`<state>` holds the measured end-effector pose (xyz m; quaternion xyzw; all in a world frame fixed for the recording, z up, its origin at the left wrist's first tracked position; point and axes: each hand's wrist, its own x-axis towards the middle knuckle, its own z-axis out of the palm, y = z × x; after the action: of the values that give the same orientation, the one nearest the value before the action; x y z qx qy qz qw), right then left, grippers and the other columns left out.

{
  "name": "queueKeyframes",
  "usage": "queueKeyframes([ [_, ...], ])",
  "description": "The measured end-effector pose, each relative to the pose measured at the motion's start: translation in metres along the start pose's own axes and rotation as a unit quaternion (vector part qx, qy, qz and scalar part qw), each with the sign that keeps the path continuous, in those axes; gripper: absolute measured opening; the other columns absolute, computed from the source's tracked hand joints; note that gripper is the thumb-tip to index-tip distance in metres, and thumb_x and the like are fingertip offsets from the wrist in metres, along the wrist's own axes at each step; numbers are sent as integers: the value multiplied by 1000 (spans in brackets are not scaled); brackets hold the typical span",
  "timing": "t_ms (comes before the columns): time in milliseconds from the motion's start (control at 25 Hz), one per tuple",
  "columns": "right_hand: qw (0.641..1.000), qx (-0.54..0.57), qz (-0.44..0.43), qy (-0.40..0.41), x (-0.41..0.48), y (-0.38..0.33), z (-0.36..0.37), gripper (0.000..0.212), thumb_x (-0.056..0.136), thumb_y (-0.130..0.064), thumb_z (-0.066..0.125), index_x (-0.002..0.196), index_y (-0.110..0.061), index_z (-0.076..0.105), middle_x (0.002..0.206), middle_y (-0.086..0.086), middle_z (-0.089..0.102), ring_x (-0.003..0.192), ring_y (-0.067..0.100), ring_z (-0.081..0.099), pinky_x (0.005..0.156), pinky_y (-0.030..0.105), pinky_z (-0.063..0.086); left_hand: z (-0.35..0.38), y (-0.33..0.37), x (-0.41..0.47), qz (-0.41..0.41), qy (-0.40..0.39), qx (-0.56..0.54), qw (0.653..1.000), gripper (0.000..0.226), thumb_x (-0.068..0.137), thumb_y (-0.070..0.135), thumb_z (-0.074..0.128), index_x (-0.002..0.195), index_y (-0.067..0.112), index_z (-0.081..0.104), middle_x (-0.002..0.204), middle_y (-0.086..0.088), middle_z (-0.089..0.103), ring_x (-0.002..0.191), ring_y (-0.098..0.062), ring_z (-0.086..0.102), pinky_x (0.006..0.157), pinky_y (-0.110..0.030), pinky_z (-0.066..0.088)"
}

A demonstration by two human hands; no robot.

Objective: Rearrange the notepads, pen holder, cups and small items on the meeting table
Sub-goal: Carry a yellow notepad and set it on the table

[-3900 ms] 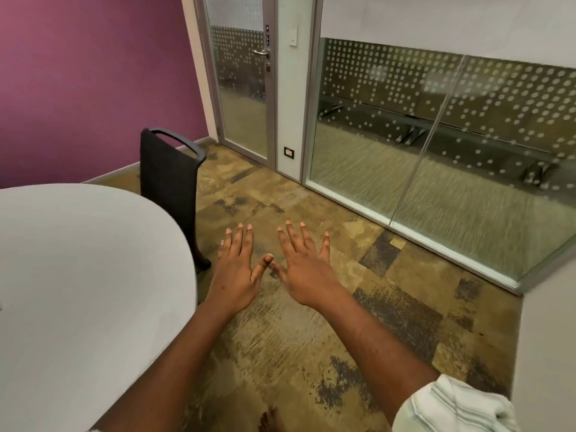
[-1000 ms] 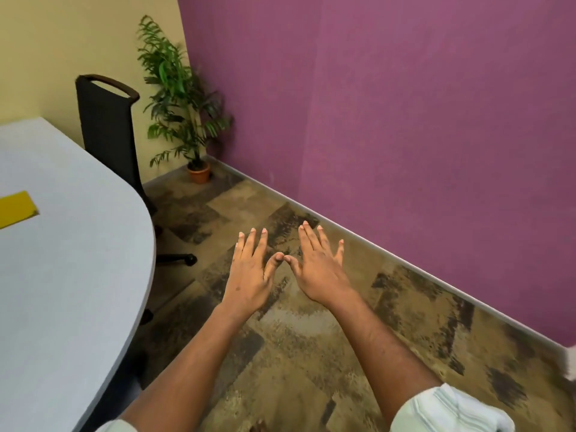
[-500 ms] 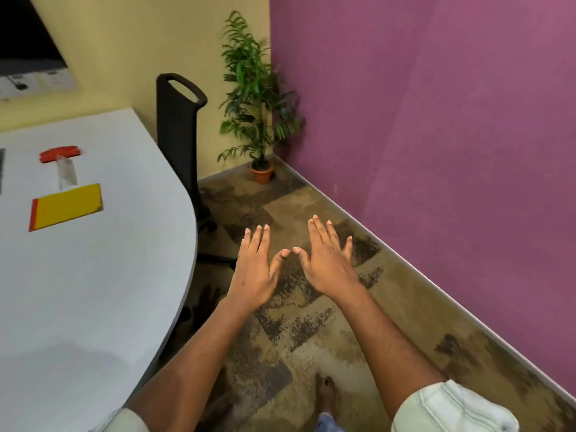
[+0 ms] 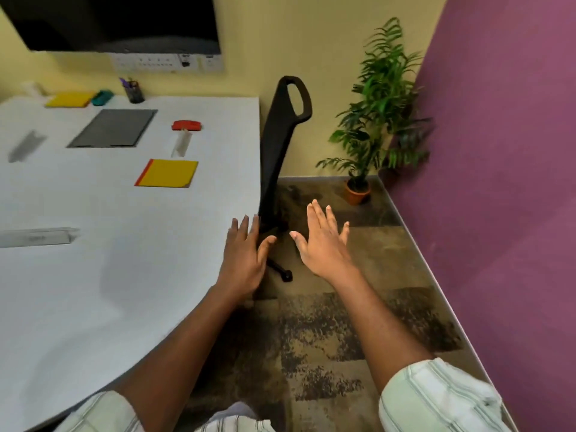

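While held forward, left hand (image 4: 244,260) flat, right hand (image 4: 324,246) flat, palms down

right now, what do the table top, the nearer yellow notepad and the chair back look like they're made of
Table top: probably laminate, pale grey, smooth with a soft sheen; shadows show faintly on it.
Nearer yellow notepad: likely paper with a card cover, matte, with a red strip along one edge.
Chair back: apparently moulded black plastic, matte, with a loop handle at its top.
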<state>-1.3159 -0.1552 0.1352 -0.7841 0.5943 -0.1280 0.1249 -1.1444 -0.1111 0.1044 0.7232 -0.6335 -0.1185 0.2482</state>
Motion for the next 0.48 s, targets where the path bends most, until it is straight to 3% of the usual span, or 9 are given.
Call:
queueKeyframes([
  [200,999,9,-49,-15,71,-19,15,71,97,-53,31,152,-19,2,160,-7,-7,146,20,-12,113,57,-6,0,-30,52,-78,33,-20,996,81,85,64,13,151,18,10,160,-2,9,148,-21,0,119,-39,8],
  [480,997,-3,-77,-25,190,-57,44,70,96,-54,32,152,-21,3,160,-8,-6,146,19,-13,112,56,-8,-12,-73,157,-102,51,-42,993,73,92,55,22,150,11,13,159,-7,14,148,-24,1,119,-38,9],
])
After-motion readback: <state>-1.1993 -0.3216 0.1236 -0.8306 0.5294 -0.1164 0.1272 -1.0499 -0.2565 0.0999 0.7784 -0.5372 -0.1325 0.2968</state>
